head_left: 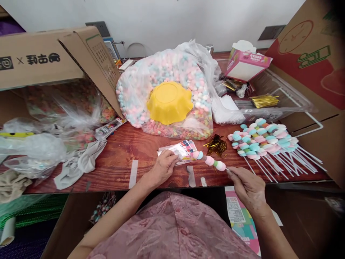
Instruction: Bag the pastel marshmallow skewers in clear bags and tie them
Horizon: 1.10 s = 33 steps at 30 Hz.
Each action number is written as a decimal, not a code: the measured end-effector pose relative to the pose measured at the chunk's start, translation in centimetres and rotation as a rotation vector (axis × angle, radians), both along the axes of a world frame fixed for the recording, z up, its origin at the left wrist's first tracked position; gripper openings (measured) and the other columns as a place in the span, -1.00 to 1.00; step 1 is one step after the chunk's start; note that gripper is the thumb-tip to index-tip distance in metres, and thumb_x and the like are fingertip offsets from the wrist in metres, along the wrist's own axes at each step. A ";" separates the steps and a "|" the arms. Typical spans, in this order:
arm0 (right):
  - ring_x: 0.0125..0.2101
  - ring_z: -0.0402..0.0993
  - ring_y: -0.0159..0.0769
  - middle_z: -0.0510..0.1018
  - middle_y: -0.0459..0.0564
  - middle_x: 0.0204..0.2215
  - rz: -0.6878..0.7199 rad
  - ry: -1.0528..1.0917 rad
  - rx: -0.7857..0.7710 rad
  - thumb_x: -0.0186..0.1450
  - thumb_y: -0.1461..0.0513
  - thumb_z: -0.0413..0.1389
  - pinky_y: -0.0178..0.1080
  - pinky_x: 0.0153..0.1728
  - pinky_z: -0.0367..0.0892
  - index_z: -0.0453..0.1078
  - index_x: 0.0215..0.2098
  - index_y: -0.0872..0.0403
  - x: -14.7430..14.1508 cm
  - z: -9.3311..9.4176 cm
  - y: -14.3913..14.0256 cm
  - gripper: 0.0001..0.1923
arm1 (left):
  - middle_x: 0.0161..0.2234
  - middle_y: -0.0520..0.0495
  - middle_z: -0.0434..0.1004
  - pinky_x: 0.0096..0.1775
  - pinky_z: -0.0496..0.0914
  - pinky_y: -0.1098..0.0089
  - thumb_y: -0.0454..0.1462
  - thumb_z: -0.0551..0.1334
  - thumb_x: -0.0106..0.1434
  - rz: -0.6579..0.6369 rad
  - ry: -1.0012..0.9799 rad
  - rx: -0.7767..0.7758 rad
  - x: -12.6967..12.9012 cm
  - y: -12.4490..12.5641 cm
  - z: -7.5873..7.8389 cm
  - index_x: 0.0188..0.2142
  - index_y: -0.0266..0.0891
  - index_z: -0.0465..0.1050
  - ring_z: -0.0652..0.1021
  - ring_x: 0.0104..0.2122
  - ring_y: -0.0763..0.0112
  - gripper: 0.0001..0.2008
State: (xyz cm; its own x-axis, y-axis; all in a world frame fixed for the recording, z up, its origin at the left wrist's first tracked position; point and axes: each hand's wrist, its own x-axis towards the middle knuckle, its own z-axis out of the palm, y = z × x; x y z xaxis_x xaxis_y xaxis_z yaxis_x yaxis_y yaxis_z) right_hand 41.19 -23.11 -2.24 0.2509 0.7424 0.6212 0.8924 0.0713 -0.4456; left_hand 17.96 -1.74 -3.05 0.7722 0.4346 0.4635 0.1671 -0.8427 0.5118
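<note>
My left hand (164, 166) pinches the open end of a clear printed wrapper bag (183, 149) lying on the red wooden table (126, 149). My right hand (246, 185) grips the stick end of a marshmallow skewer (212, 161) with pink, blue, green and white pieces. The skewer's tip lies at the bag's mouth. A pile of finished marshmallow skewers (262, 138) rests to the right, sticks fanned toward the table edge.
A big clear bag of pastel marshmallows (140, 90) with a yellow bowl (169, 102) on it sits behind. Gold twist ties (216, 145) lie beside the wrapper. Cardboard boxes (40, 57) stand left and right, a pink box (246, 64) at the back, crumpled plastic bags (32, 147) left.
</note>
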 end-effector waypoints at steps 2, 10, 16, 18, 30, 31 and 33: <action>-0.44 0.49 -0.34 0.56 -0.05 -0.41 -0.002 -0.013 -0.001 0.26 0.40 0.16 -0.26 -0.36 0.38 0.46 -0.17 0.05 0.0 -0.2 0.0 -0.79 | -0.26 -0.18 0.51 -0.21 0.42 0.35 -0.38 0.09 0.34 -0.013 0.001 -0.012 -0.2 0.1 -0.1 -0.24 -0.30 0.53 0.51 -0.26 0.36 -0.78; -0.47 0.44 -0.36 0.54 -0.06 -0.43 0.058 0.042 -0.045 0.26 0.41 0.15 -0.27 -0.39 0.36 0.45 -0.16 0.06 -0.3 -0.6 -0.5 -0.78 | -0.33 -0.09 0.55 -0.20 0.41 0.36 -0.34 0.25 0.26 0.061 -0.092 -0.310 -0.2 0.5 0.0 -0.40 -0.26 0.56 0.53 -0.29 0.40 -0.87; -0.50 0.43 -0.37 0.52 -0.10 -0.48 0.068 0.047 -0.073 0.26 0.39 0.16 -0.27 -0.41 0.35 0.47 -0.18 0.05 -0.4 -0.5 -0.3 -0.81 | -0.28 -0.10 0.56 -0.15 0.40 0.31 -0.30 0.29 0.25 0.056 -0.084 -0.335 -0.3 0.5 -0.1 -0.34 -0.21 0.61 0.53 -0.23 0.36 -0.91; -0.49 0.45 -0.36 0.54 -0.09 -0.46 0.063 0.062 -0.075 0.26 0.38 0.16 -0.27 -0.40 0.37 0.47 -0.18 0.04 -0.3 -0.6 -0.4 -0.81 | -0.28 -0.09 0.55 -0.16 0.40 0.32 -0.29 0.29 0.26 0.042 -0.094 -0.327 -0.4 0.5 -0.2 -0.33 -0.20 0.61 0.53 -0.24 0.37 -0.90; -0.48 0.52 -0.33 0.60 -0.07 -0.45 0.021 0.050 -0.051 0.29 0.31 0.15 -0.27 -0.38 0.43 0.50 -0.23 0.03 -0.8 -0.7 -0.3 -0.88 | -0.33 -0.06 0.54 -0.21 0.41 0.37 -0.23 0.26 0.29 0.017 -0.115 -0.289 -0.4 0.7 -0.2 -0.32 -0.20 0.61 0.53 -0.29 0.42 -0.85; -0.48 0.51 -0.34 0.59 -0.07 -0.46 0.033 0.027 -0.053 0.29 0.32 0.15 -0.27 -0.38 0.42 0.50 -0.23 0.04 -0.8 -0.8 -0.3 -0.88 | -0.33 -0.07 0.54 -0.21 0.41 0.36 -0.23 0.26 0.29 0.015 -0.119 -0.284 -0.4 0.7 -0.3 -0.31 -0.20 0.61 0.53 -0.29 0.42 -0.85; -0.49 0.49 -0.35 0.58 -0.06 -0.47 0.048 -0.023 -0.070 0.29 0.33 0.14 -0.27 -0.37 0.40 0.50 -0.22 0.05 -0.9 -0.8 -0.2 -0.87 | -0.32 -0.07 0.54 -0.21 0.41 0.35 -0.24 0.25 0.30 0.008 -0.114 -0.271 -0.4 0.6 -0.4 -0.30 -0.21 0.61 0.53 -0.29 0.41 -0.85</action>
State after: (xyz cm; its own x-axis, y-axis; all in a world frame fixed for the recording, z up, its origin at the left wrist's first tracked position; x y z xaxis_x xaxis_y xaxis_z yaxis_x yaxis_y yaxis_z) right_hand 40.30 -23.34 -3.01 0.1998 0.7950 0.5727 0.8989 0.0838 -0.4300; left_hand 17.58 -1.11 -3.43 0.7177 0.5604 0.4133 0.1020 -0.6717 0.7337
